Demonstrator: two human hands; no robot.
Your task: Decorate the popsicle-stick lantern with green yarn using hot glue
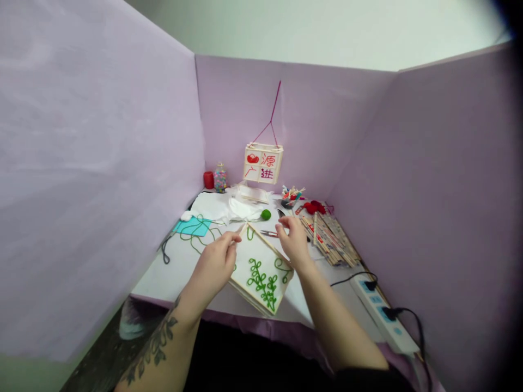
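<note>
A wood-framed white panel [245, 267] stands tilted in front of me, with green cord [261, 283] set on it in leafy loops and curls. My left hand [216, 258] is closed at the panel's left edge, thumb and forefinger by its upper corner. Over the right edge, my right hand [293, 242] has its fingers curled and pinched together; anything between them is too small to make out. Small scissors [269, 233] lie just beyond the panel, partly behind my right hand. A green ball [266, 214] sits farther back.
Loose green cord crosses a blue sheet [194, 226] at left. White cloth [212, 207] lies behind. A decorated lantern [263, 164] hangs at the back wall. Bundled sticks [330, 239] and a power strip [384, 313] with plugged cables are at right. Lilac walls enclose the table.
</note>
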